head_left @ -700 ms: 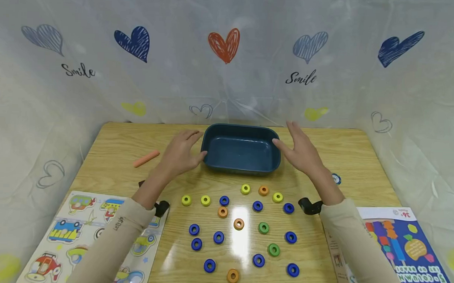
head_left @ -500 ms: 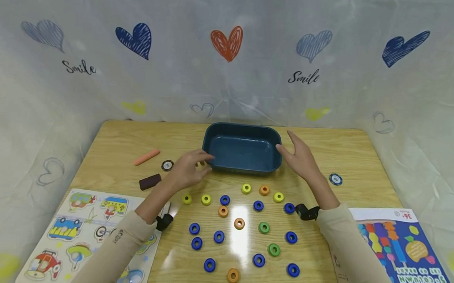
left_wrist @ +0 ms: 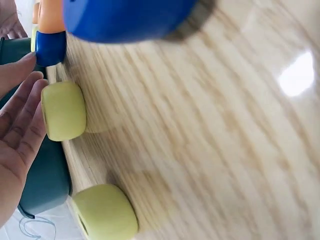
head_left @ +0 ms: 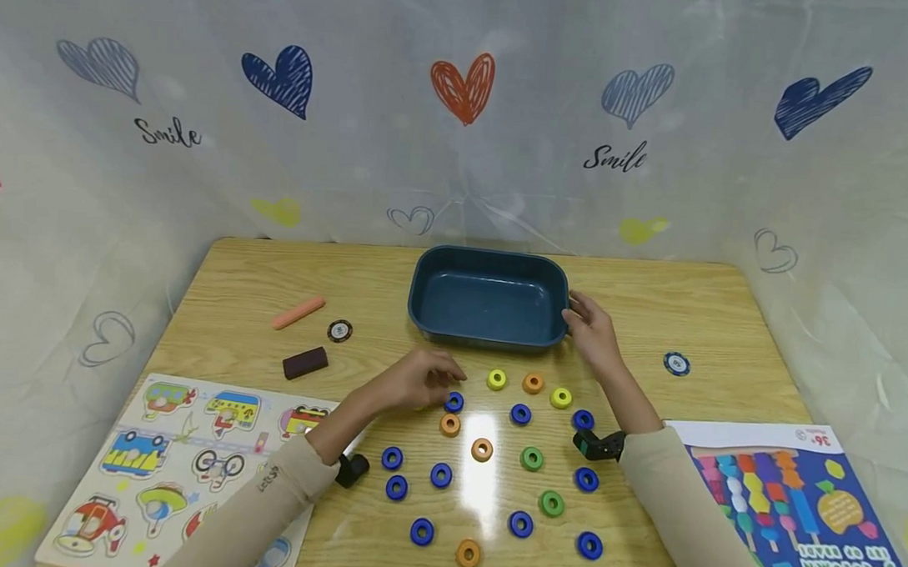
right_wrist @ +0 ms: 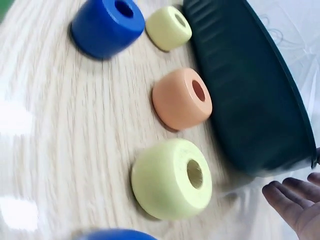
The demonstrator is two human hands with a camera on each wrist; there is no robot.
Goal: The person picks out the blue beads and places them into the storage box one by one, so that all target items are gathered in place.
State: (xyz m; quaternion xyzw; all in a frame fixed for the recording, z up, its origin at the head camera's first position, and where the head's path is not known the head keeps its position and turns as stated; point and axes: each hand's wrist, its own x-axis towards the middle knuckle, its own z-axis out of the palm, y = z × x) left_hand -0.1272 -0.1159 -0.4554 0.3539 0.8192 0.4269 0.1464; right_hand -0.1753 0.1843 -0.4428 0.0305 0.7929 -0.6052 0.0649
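Note:
My left hand (head_left: 416,378) hovers low over the table among small ring-shaped beads, its fingers loosely bent and nothing visible in its grasp. In the left wrist view, its fingertips are beside a yellow bead (left_wrist: 65,111); another yellow bead (left_wrist: 105,212) stands nearer the camera. My right hand (head_left: 593,334) is at the right end of a dark blue-green plastic basin (head_left: 489,341), thumb by the rim. The right wrist view shows its fingers (right_wrist: 290,200) fairly straight below the basin's outer corner; contact is unclear there. The basin has nothing in it.
Several blue, orange, yellow and green beads, such as a green one (head_left: 531,459), lie before the basin. A picture puzzle board (head_left: 162,465) lies left, a printed box (head_left: 814,505) right. An orange stick (head_left: 299,312), dark block (head_left: 304,362) and chips (head_left: 340,330) lie around.
My left hand has left the basin's left end and come nearer, over the beads. My right hand has moved slightly nearer and closer against the basin's right end. The basin stays put.

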